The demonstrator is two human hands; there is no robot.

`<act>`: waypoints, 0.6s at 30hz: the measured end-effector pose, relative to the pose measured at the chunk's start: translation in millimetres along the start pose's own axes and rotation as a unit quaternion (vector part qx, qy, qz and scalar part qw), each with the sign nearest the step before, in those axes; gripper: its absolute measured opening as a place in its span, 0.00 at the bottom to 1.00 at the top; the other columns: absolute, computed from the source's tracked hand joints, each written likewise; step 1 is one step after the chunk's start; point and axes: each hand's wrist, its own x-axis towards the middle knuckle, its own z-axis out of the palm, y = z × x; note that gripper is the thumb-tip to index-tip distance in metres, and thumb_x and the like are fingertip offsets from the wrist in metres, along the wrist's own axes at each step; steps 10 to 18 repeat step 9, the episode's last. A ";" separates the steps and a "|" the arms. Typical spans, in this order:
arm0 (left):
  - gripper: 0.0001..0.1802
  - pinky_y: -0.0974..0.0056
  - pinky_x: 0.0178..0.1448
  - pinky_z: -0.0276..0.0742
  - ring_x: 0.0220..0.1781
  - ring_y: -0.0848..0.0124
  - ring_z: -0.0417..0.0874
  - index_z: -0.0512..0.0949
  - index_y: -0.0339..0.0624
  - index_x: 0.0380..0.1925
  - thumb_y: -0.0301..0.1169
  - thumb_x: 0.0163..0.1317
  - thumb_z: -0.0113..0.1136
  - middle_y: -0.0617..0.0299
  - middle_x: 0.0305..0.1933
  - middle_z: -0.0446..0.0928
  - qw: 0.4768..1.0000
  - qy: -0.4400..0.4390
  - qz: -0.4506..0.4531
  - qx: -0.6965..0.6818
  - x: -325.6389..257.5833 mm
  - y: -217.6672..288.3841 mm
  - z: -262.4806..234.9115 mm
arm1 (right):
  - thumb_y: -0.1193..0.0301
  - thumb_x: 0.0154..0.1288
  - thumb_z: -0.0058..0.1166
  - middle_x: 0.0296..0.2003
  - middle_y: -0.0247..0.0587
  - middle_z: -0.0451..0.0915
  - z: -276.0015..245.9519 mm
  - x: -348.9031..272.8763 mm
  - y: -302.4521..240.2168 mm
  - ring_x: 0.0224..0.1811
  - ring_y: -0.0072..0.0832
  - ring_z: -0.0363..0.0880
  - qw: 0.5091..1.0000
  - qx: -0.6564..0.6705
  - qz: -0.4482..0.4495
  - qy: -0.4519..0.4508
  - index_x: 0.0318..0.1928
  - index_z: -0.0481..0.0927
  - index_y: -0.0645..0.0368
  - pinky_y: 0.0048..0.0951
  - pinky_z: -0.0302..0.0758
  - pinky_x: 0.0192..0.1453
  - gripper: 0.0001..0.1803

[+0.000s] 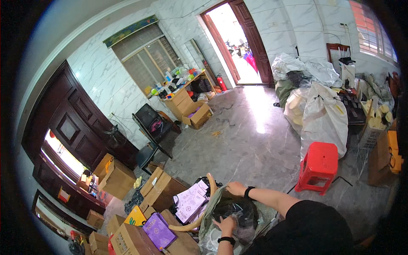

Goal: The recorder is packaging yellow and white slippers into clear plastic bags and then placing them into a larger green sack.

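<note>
A grey-green woven sack (207, 221) stands with its mouth wide at the lower middle. My right hand (236, 188), a black band on its wrist, is closed on the sack's far rim. Inside the mouth is my left hand (227, 224), also with a black wristband; its fingers are apart, over clear plastic (244, 231) in the sack. Whitish round shapes lie below that hand, too unclear to name. A curved tan wooden piece (187, 227) runs beside the sack. Lilac printed bags (191, 203) and a purple bag (159, 229) lie to its left.
Several cardboard boxes (163, 189) crowd the left. A red plastic stool (318, 165) stands at right, before large white sacks (325, 114). A black chair (155, 125), a cluttered desk (178, 104) and an open doorway (233, 46) are farther off, across the grey floor (242, 148).
</note>
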 end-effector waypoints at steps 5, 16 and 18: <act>0.19 0.34 0.63 0.31 0.66 0.60 0.57 0.71 0.52 0.48 0.41 0.59 0.43 0.68 0.59 0.66 0.997 0.070 0.010 0.022 5.7 -23.4 25.8 | 0.61 0.62 0.41 0.36 0.53 0.76 5.2 -33.9 -15.5 0.40 0.48 0.74 0.980 -0.076 -0.091 -0.161 0.35 0.76 0.62 0.46 0.70 0.43 0.17; 0.28 0.36 0.65 0.32 0.67 0.64 0.53 0.63 0.51 0.57 0.50 0.58 0.43 0.71 0.65 0.56 0.998 0.014 0.059 -0.033 28.2 -45.8 39.0 | 0.57 0.63 0.40 0.48 0.54 0.71 30.5 -46.3 -1.4 0.51 0.43 0.70 0.940 -0.105 -0.174 -0.274 0.53 0.67 0.56 0.41 0.66 0.52 0.22; 0.28 0.36 0.65 0.32 0.67 0.64 0.53 0.63 0.51 0.57 0.50 0.58 0.43 0.71 0.65 0.56 0.998 0.014 0.059 -0.033 28.2 -45.8 39.0 | 0.57 0.63 0.40 0.48 0.54 0.71 30.5 -46.3 -1.4 0.51 0.43 0.70 0.940 -0.105 -0.174 -0.274 0.53 0.67 0.56 0.41 0.66 0.52 0.22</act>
